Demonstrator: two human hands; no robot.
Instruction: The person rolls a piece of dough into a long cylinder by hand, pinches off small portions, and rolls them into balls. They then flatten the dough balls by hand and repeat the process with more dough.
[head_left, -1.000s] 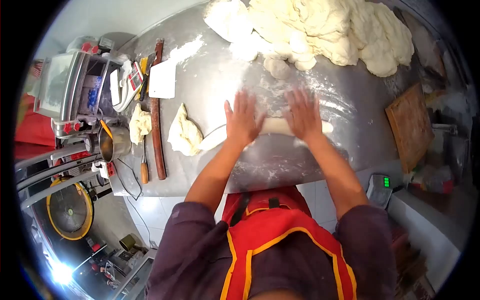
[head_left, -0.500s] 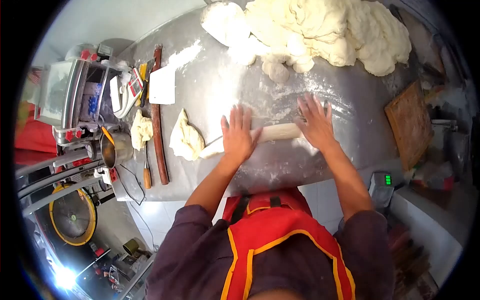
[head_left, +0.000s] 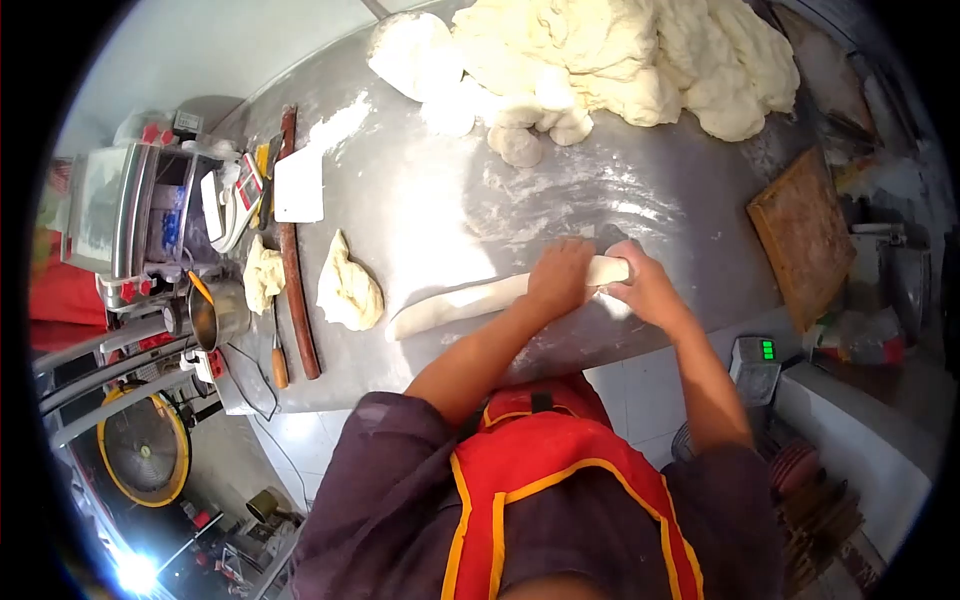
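A long pale dough roll (head_left: 460, 305) lies slanting across the metal table (head_left: 420, 210). My left hand (head_left: 561, 276) is closed over the roll near its right end, fingers curled round it. At the tip of that end, my right hand (head_left: 640, 283) grips the dough with bent fingers, close beside the left. An irregular dough piece (head_left: 350, 285) rests just left of the roll, and a smaller dough piece (head_left: 264, 273) sits farther left. A large dough mass (head_left: 640, 60) covers the back of the table.
At the left are a dark red rolling stick (head_left: 297, 300), a white scraper (head_left: 299, 186), a wooden-handled tool (head_left: 279, 366), a white scale (head_left: 232, 208) and a metal pot (head_left: 222, 315). A wooden board (head_left: 803, 238) leans at the right edge, near a green-lit display (head_left: 767, 350).
Both hands were spread flat on the roll. My left hand has moved right and closed round it; my right hand has curled at its right end. The view has shifted slightly.
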